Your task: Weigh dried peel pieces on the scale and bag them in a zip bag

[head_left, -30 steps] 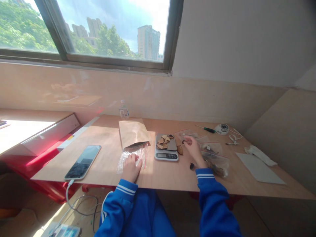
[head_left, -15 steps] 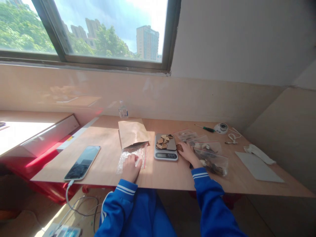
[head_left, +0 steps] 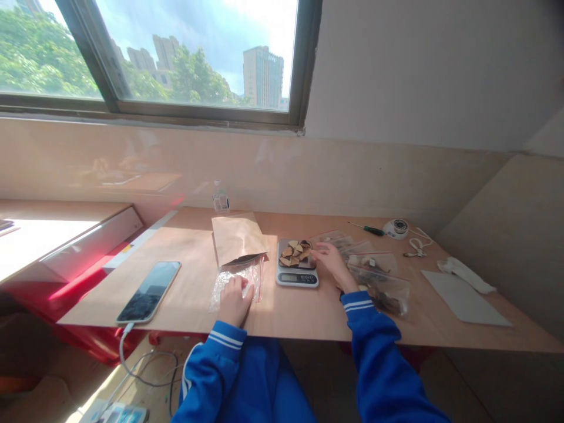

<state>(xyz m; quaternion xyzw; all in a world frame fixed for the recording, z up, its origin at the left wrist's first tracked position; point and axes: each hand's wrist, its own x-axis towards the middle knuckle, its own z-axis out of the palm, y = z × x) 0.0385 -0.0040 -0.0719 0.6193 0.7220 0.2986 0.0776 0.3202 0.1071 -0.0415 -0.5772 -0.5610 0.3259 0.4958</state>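
Note:
A small digital scale stands on the wooden table with several tan and brown dried slices piled on its pan. My right hand reaches to the pan's right edge, fingertips pinched at the pile on a piece too small to name. My left hand lies curled on a clear zip bag with a red seal, pressing it to the table. A brown paper pouch lies just behind that bag.
Clear zip bags of dried pieces lie right of the scale. A phone on a cable lies at the left. A small bottle, a green screwdriver, a round white device and a grey sheet sit further back and right.
My right hand dropped to the table beside the scale, where a brown piece lay, then rose to the scale's pan. The left hand stayed on the clear bag.

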